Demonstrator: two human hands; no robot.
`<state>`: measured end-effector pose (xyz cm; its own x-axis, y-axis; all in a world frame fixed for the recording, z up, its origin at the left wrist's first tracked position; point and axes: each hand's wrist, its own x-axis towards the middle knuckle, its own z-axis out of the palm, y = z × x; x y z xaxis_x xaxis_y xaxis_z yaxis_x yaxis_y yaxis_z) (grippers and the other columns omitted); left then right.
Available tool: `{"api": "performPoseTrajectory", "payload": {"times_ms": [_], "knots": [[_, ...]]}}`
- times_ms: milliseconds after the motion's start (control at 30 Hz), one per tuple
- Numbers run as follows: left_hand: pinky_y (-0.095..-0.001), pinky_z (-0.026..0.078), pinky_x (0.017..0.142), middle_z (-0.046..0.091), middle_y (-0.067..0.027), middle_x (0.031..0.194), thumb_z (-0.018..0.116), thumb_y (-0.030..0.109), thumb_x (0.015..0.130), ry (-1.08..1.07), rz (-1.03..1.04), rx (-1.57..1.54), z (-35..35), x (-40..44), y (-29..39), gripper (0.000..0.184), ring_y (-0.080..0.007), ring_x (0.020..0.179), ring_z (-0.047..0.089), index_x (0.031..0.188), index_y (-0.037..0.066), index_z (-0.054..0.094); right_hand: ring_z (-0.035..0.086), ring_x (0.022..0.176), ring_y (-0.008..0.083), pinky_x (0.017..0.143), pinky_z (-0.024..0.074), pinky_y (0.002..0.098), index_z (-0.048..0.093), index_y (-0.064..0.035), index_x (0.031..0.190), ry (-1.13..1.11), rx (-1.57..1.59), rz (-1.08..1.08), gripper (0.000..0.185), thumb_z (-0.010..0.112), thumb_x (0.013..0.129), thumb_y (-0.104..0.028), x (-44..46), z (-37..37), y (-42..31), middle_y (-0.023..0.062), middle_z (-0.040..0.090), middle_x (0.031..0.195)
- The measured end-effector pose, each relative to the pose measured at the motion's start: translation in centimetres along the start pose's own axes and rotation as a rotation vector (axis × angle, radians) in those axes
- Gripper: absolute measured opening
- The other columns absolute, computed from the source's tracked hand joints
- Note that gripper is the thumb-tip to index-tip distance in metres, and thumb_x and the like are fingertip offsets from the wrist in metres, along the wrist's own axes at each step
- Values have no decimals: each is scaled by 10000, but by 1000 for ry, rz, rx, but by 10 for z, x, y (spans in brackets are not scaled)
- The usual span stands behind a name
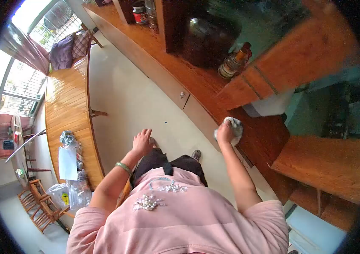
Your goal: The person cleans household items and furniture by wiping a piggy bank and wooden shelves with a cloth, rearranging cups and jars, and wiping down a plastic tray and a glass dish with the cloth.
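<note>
Cloth: pale, patterned, 1 loose bundle (237, 132) at the front edge of the brown wooden counter (273, 137); its underside is hidden, so how firmly it presses there I can't tell.
Right hand (225, 133): fingers drawn in narrow, bunching the cloth, which shows on both sides of the fist, with more of it to the right.
Left hand (141, 142): fingers stretched out and slightly apart, nothing seen in them; it hangs over the pale floor (122, 91), well apart from the counter, a green bangle (124, 168) on the wrist.
Step in hand: wiping along the counter's edge, by the look of it, with 1 hand doing the work.
Next stroke: I'd say it calls for keeping the bundle gathered and flat to the wood, following the edge, and minding the labelled bottle (227, 67) and big dark jar (209, 39) farther along.
Cloth's direction: crumpled and roughly round, so no clear long axis and no end that points anywhere.
Counter's line: its front edge slants from upper left to lower right, past the cloth.
Right forearm: reaches forward from the pink sleeve (264, 216) to the cloth.
</note>
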<state>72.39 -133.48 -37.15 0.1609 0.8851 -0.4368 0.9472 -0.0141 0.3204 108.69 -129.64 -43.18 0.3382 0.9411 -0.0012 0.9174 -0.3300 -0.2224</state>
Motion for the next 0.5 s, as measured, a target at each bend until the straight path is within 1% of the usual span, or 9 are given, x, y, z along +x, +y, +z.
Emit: {"api": "performPoseTrajectory", "payload": {"times_ms": [33, 100, 167, 200, 233, 300, 333, 400, 500], "knots": [[-418, 349, 888, 411, -113, 1188, 615, 212, 677, 86, 61, -13, -15, 17, 0, 604, -283, 1088, 419, 1215, 111, 361, 529, 879, 393, 762, 414, 465, 431, 35, 989, -214, 36, 109, 268, 454, 784, -136, 12, -13, -33, 258, 547, 924], [-424, 309, 923, 393, -113, 1219, 622, 222, 674, 119, 221, 2, -55, 54, 15, 619, -286, 1134, 369, 1222, 102, 359, 543, 853, 388, 735, 425, 471, 438, 30, 989, -170, 63, 100, 271, 456, 779, -140, 30, -10, -71, 246, 557, 916], [-450, 286, 929, 334, -133, 1282, 627, 253, 687, 123, 398, 75, -74, 103, 29, 674, -298, 1184, 308, 1267, 108, 317, 548, 834, 399, 714, 435, 475, 443, 28, 994, -155, 19, 184, 273, 457, 777, -137, 43, -19, -102, 255, 553, 923], [-454, 283, 930, 312, -130, 1300, 630, 273, 681, 132, 456, 126, -84, 126, 40, 683, -292, 1196, 291, 1268, 112, 322, 561, 798, 400, 688, 437, 484, 442, 15, 1006, -59, 37, 178, 276, 461, 778, -139, 46, -11, -103, 259, 564, 887], [-457, 281, 931, 290, -126, 1317, 633, 293, 675, 136, 517, 175, -93, 148, 51, 692, -287, 1208, 275, 1269, 116, 326, 568, 774, 398, 665, 436, 486, 439, 5, 1035, -114, 64, 237, 299, 470, 776, -141, 50, -3, -103, 254, 575, 845], [-481, 260, 942, 215, -112, 1362, 625, 346, 677, 126, 568, 274, -103, 191, 70, 703, -288, 1237, 225, 1278, 138, 328, 574, 734, 393, 633, 440, 471, 433, -12, 1078, 21, -36, 191, 331, 471, 777, -145, 48, 24, -89, 235, 589, 805], [-481, 260, 942, 215, -112, 1362, 625, 346, 677, 125, 566, 270, -103, 212, 78, 703, -288, 1237, 225, 1278, 138, 328, 574, 734, 393, 633, 440, 471, 433, -12, 1078, 18, -39, 189, 331, 471, 777, -145, 48, 16, -94, 235, 589, 805], [-515, 240, 945, 153, -96, 1389, 615, 406, 683, 82, 604, 484, -101, 251, 84, 743, -303, 1252, 184, 1308, 177, 282, 570, 745, 395, 636, 437, 473, 421, -26, 1116, -141, -134, 300, 352, 464, 788, -147, 53, -9, -112, 225, 592, 815], [-534, 232, 944, 129, -86, 1396, 591, 456, 697, 122, 624, 575, -106, 280, 76, 770, -314, 1262, 148, 1330, 209, 229, 560, 779, 391, 648, 433, 462, 432, 2, 1085, -112, -51, 285, 323, 443, 808, -164, 51, -3, -106, 241, 579, 881]]}}
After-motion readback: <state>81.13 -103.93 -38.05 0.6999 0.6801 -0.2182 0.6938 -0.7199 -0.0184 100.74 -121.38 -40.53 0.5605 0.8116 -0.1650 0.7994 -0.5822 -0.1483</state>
